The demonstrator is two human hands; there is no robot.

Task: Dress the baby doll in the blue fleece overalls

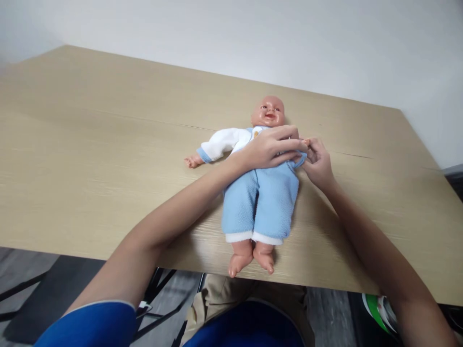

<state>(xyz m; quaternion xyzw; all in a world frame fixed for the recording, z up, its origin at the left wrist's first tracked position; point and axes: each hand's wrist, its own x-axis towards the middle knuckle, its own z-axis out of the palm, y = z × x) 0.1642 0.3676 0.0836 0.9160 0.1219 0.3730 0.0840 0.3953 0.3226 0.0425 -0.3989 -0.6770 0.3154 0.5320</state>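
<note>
A baby doll (258, 188) lies on its back on the wooden table, its bare feet towards me. It wears light blue trousers (240, 207) and a white top with blue cuffs. My left hand (273, 147) reaches across the doll's chest, its fingers closed on the clothing at the doll's arm on the right side. Beside it, my right hand (318, 161) has its fingers curled around the end of that same arm, where a bit of the doll's hand shows. A blue cloth loop (301, 159) hangs between my hands. The doll's other arm (220, 144) stretches out to the left.
The table (108, 159) has its front edge just past the doll's feet. Behind it rises a white wall (253, 43). Below the edge, a dark chair (50, 294) stands at the left, and a green and white object (376, 311) sits at the lower right.
</note>
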